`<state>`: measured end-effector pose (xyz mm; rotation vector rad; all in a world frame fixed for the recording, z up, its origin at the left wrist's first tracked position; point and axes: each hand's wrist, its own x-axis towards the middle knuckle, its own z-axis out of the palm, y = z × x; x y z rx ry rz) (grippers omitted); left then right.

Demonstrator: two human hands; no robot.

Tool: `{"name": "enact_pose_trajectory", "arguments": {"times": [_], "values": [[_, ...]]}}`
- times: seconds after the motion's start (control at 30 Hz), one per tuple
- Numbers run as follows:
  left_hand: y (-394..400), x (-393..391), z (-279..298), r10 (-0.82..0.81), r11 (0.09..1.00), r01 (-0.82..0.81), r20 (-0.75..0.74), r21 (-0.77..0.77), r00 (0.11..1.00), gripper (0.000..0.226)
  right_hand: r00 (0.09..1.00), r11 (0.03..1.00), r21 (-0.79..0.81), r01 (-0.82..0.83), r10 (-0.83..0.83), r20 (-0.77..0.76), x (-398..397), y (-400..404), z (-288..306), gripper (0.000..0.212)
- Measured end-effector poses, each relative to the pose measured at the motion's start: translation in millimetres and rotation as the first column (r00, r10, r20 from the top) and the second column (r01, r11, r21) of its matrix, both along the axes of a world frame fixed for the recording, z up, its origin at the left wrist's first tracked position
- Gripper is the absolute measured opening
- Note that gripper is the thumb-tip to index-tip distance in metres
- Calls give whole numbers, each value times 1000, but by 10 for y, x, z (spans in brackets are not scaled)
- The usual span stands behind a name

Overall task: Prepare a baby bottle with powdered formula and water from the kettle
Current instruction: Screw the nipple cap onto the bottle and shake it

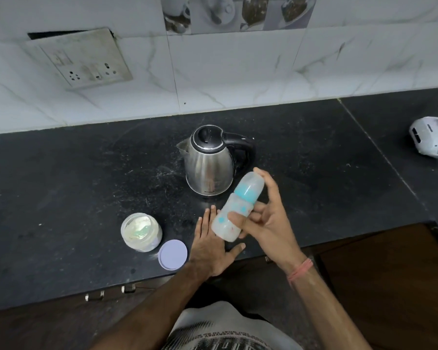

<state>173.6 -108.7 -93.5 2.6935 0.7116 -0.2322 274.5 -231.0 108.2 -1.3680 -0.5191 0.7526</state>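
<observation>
My right hand (268, 221) grips a capped baby bottle (234, 210) with a blue collar, tilted with its cap end pointing up and right, above the counter. My left hand (210, 246) lies flat with straight fingers on the black counter (86, 185), just beneath the bottle's base. A steel kettle (209, 165) with a black lid and handle stands behind the bottle. To the left, an open jar of white powder (141, 232) holds a pale green scoop. Its lilac lid (172, 254) lies next to it near the counter edge.
A white appliance (433, 140) sits at the far right of the counter. A switch and socket plate (84, 59) is on the tiled wall at back left. Cabinet handles (111, 291) show below the counter's front edge.
</observation>
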Motion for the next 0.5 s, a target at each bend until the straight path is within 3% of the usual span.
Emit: {"name": "enact_pose_trajectory", "arguments": {"times": [0.13, 0.27, 0.4, 0.43, 0.5], "values": [[7, 19, 6, 30, 999, -29, -18, 28, 999, 131, 971, 973, 48, 227, -223, -84, 0, 47, -27, 92], [-1, 19, -80, 30, 994, -21, 83, -106, 996, 113, 999, 1000, 4, -30, 30, -39, -13, 35, -31, 99], [18, 24, -44, 16, 999, -15, -20, 41, 1000, 129, 965, 968, 30, 251, -247, -84, -6, 65, -53, 92], [8, 23, -11, 15, 999, -14, -18, 49, 1000, 130, 968, 970, 12, 244, -243, -60, 9, 70, -57, 93], [-7, 25, -28, -4, 999, 4, -7, 50, 1000, 123, 1000, 998, -60, 14, -14, 7, 49, 39, -89, 98]]}}
